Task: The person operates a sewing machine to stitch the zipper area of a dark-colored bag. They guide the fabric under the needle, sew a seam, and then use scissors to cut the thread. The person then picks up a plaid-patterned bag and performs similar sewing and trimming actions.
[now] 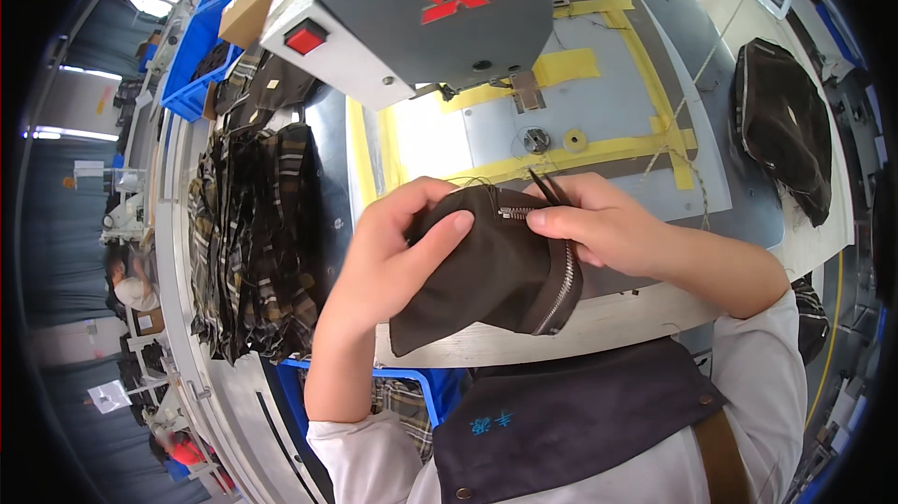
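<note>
A dark brown fabric piece (468, 270) hangs between my hands above the front edge of the sewing machine's table. A metal-toothed zipper (564, 287) runs along its right side and turns at the top. My left hand (385, 252) is closed on the upper left of the cloth, thumb on top. With my right hand (603, 228) I pinch the zipper's upper end between thumb and fingers. A black tool with two thin pointed tips (548, 188) sticks out of the same hand; whether it is tweezers or thread snips I cannot tell.
The grey sewing machine head (440, 22) overhangs a metal plate edged with yellow tape (659, 102). Plaid cloth pieces (253, 233) are piled at the left. Blue bins (201, 60) stand at far left. A dark zippered pouch (784, 125) lies at right. A metal bobbin (535, 139) sits beyond my hands.
</note>
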Action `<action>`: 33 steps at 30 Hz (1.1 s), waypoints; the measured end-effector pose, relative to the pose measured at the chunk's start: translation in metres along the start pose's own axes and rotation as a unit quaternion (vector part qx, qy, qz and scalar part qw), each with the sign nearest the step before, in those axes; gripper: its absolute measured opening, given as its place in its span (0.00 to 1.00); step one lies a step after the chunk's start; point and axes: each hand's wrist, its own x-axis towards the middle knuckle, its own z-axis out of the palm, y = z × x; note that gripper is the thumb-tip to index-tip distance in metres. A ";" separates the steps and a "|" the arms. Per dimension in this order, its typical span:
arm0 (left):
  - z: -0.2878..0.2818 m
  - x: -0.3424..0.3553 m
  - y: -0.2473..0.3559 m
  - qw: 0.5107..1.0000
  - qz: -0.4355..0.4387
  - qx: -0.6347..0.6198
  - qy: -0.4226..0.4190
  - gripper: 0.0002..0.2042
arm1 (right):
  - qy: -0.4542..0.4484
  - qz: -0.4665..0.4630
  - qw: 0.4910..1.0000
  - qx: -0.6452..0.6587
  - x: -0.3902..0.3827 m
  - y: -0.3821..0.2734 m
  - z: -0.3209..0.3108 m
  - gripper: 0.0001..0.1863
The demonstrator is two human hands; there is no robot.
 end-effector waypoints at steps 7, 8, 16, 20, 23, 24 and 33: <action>0.039 0.045 -0.063 0.998 -0.048 0.025 -0.038 0.13 | 0.191 -0.168 0.793 -0.553 0.013 0.039 -0.042 0.18; 0.043 0.048 -0.070 0.999 -0.040 0.003 -0.025 0.13 | 0.200 -0.184 0.776 -0.569 0.011 0.035 -0.042 0.18; 0.043 0.057 -0.075 0.994 -0.094 -0.050 0.001 0.12 | 0.197 -0.278 0.629 -0.698 0.021 0.049 -0.049 0.14; 0.043 0.057 -0.068 0.986 -0.133 -0.099 0.003 0.12 | 0.197 -0.261 0.635 -0.700 0.024 0.050 -0.052 0.13; 0.042 0.056 -0.067 0.983 -0.145 -0.115 0.001 0.12 | 0.196 -0.270 0.639 -0.693 0.025 0.050 -0.054 0.13; 0.042 0.056 -0.067 0.982 -0.146 -0.122 -0.003 0.12 | 0.194 -0.273 0.641 -0.691 0.025 0.050 -0.054 0.13; 0.041 0.056 -0.069 0.981 -0.142 -0.135 -0.005 0.11 | 0.201 -0.285 0.636 -0.689 0.025 0.049 -0.054 0.12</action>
